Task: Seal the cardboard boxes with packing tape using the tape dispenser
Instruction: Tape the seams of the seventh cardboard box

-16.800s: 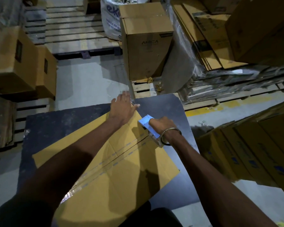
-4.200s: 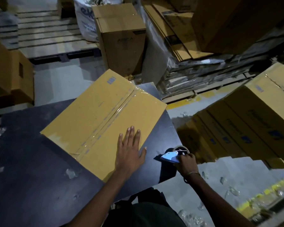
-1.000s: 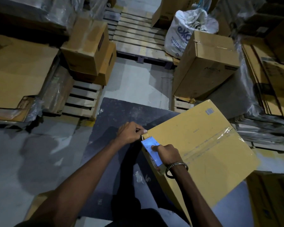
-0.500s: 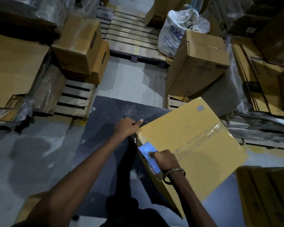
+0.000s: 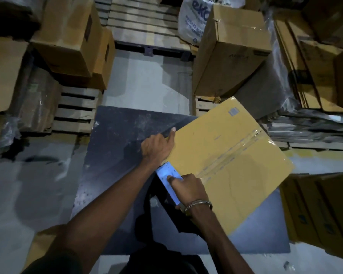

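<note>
Flat-topped yellow cardboard box (image 5: 222,155), smooth matte faces, set askew on the right half of a dark, scuffed worktop (image 5: 123,131). Glossy clear tape (image 5: 232,153), wrinkled at its far end, running along the centre seam. Small pale label (image 5: 233,111) near the far corner. Right hand (image 5: 188,186) curled round a blue plastic tape dispenser (image 5: 169,179), pressed against the box's near left edge, forefinger laid flat along its top; metal bangle (image 5: 196,204) at the wrist. Left hand (image 5: 158,146) at the box's left edge, fingers tucked over the side, forefinger stretched out straight along the edge. Far off, brown corrugated cartons (image 5: 232,50) on slatted wooden pallets (image 5: 75,109), a white woven sack (image 5: 192,18), flattened cardboard sheets (image 5: 313,76) on the right.
</note>
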Demonstrator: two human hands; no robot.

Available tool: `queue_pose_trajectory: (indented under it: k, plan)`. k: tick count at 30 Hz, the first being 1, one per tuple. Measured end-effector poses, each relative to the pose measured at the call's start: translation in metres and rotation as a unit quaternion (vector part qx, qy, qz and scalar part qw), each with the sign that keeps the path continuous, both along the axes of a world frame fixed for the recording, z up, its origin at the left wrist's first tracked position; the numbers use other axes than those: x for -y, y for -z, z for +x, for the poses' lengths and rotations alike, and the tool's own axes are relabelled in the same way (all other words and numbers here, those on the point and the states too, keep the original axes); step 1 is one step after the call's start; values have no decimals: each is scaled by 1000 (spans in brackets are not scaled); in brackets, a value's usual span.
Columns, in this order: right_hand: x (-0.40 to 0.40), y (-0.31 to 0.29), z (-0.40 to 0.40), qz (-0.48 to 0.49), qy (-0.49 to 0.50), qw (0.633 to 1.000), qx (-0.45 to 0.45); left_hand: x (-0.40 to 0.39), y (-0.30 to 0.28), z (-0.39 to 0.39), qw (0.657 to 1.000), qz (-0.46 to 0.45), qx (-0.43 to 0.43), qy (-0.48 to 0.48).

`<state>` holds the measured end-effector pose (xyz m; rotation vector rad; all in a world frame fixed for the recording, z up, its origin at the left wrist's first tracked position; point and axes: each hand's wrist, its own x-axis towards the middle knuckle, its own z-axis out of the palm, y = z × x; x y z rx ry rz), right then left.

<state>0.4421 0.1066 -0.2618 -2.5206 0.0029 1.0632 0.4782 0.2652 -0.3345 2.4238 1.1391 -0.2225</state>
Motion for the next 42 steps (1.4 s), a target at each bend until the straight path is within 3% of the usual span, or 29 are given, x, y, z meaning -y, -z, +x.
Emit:
queue_pose_trajectory:
  k: [6,13,17,22,42]
  plan:
    - [39,-13,2,3,-22,999,-26,0,0,1,1000,6,-13,7]
    - [66,-10,-6,4,-46,999,-20,6,5,1,999,12,39,-25]
    - [68,-12,-2,19,-42,999,-22,14,11,-3,991,92,89,38]
    - [72,-9,-1,49,-40,998,-21,53,21,-18,984,148,47,91]
    - [132,-9,-22,22,-36,999,-21,49,20,-17,987,124,28,93]
